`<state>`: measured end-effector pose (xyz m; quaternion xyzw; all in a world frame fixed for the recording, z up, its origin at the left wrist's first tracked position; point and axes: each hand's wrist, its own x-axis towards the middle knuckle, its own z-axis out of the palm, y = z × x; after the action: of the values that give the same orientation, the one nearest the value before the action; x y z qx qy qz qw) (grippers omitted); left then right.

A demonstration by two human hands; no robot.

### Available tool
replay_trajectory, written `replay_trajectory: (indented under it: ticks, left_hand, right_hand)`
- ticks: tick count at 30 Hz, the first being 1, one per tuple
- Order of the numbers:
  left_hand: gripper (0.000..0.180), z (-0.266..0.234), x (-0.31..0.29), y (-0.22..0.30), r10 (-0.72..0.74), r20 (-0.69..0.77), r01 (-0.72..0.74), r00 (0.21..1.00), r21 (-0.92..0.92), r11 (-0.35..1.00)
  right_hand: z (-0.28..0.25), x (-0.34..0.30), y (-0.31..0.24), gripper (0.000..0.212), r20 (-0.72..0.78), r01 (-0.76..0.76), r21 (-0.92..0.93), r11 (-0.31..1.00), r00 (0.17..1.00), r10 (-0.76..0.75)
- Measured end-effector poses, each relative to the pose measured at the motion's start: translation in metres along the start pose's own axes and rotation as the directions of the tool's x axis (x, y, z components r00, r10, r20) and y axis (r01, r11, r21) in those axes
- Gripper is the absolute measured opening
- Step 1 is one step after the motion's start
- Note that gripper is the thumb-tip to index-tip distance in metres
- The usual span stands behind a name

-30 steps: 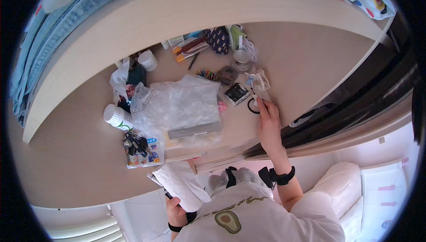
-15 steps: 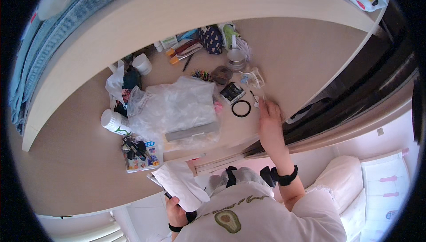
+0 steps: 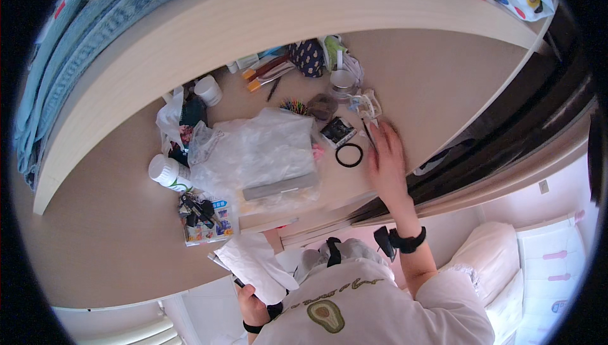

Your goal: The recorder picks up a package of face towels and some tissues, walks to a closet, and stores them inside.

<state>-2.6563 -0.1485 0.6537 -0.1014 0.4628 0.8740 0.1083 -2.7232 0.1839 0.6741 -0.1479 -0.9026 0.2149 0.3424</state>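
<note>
Over the right part of the desk my right hand (image 3: 387,158) reaches, fingers stretched out and slightly blurred. A thin dark stick (image 3: 368,132) lies against its thumb side; whether the fingers grip it is unclear. Left of that hand are a black hair tie (image 3: 349,154) and a small black-and-white packet (image 3: 338,131). My left hand (image 3: 253,307), low down by the desk's front edge, is closed around a dark narrow object whose kind is hidden. White sheets (image 3: 256,268), like tissue or cloth, hang over this object and cover part of the fingers.
Mid-desk lie crumpled clear plastic bags (image 3: 259,145) with a grey strip (image 3: 278,188). A white bottle (image 3: 170,173), keys (image 3: 199,211), a white jar (image 3: 208,90) and a round tin (image 3: 342,82) surround them. A curved shelf (image 3: 266,19) overhangs the back.
My right hand has moved slightly away from me, now beside the stick's lower part. The whole view has shifted a little. My left hand keeps its hold.
</note>
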Motion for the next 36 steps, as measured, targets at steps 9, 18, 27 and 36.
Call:
replay_trajectory:
  ticks: [9, 18, 27, 36]
  left_hand:
    - [0.064, 0.001, 0.008, 0.009, 0.005, 0.069, -0.007, 0.998, 0.034, 0.999]
    - [0.062, 0.11, 0.07, 0.035, -0.046, 0.374, -0.027, 0.926, 0.188, 0.982]
    - [0.045, 0.172, 0.096, -0.011, 0.203, 0.47, -0.406, 0.859, 0.384, 0.829]
    - [0.036, 0.172, 0.107, -0.026, 0.232, 0.295, -0.34, 0.927, 0.4, 0.851]
  right_hand:
    - [-0.024, -0.04, -0.012, 0.027, 0.088, 0.05, 0.291, 0.955, 0.993, -0.079]
    - [-0.007, -0.044, -0.073, 0.069, 0.575, -0.622, 0.782, -0.041, 0.746, -0.336]
    - [-0.01, -0.028, -0.07, 0.075, 0.599, -0.6, 0.791, -0.118, 0.8, -0.048]
    - [-0.004, -0.014, -0.057, 0.075, 0.321, -0.34, 0.927, 0.158, 0.937, 0.135]
